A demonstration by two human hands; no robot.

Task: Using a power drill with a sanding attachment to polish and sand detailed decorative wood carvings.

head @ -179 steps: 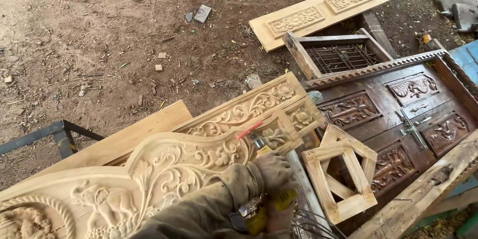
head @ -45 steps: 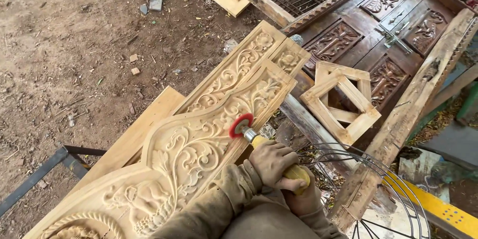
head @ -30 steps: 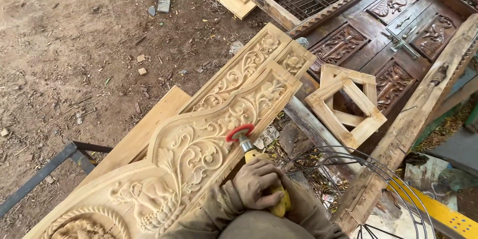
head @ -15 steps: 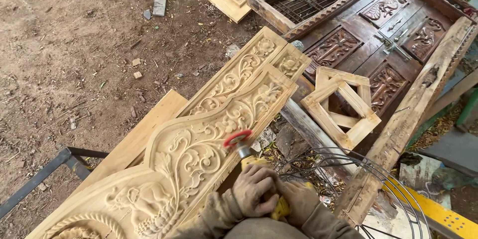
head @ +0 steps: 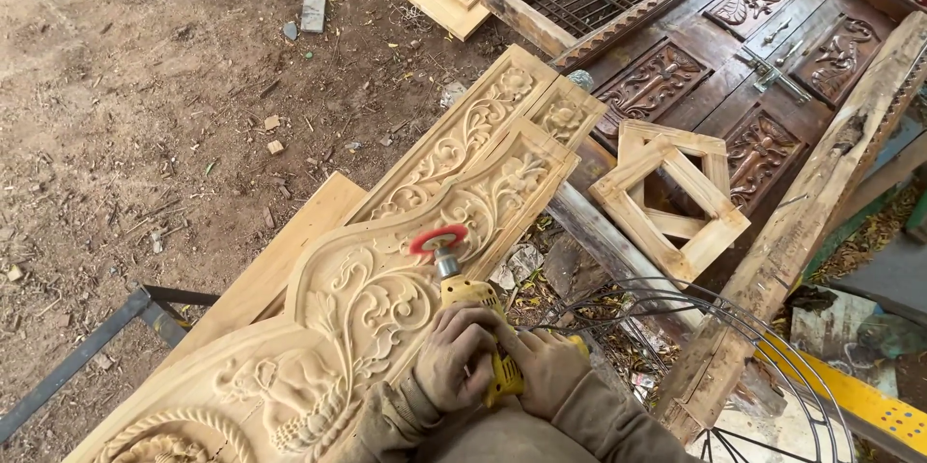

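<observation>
A yellow power tool (head: 480, 320) with a red round brush head (head: 437, 239) points away from me at a pale carved wooden panel (head: 357, 308) with leaf scrolls and an animal figure. My left hand (head: 456, 354) wraps the tool's body from the left. My right hand (head: 546, 371) grips it from the right, lower down. The red head rests on or just above the carved scrollwork; contact cannot be told.
A second carved pale panel (head: 454, 140) lies behind the first. A dark carved door (head: 734, 57) lies at upper right with a pale square-and-diamond wooden frame (head: 676, 197) on it. A wire fan guard (head: 734, 366) sits at lower right, a metal stand (head: 106, 333) at left, dirt ground beyond.
The tool and both hands have shifted left along the panel, with the red head now over the scrollwork further from the panel's right edge. My right hand now grips the tool in plain view.
</observation>
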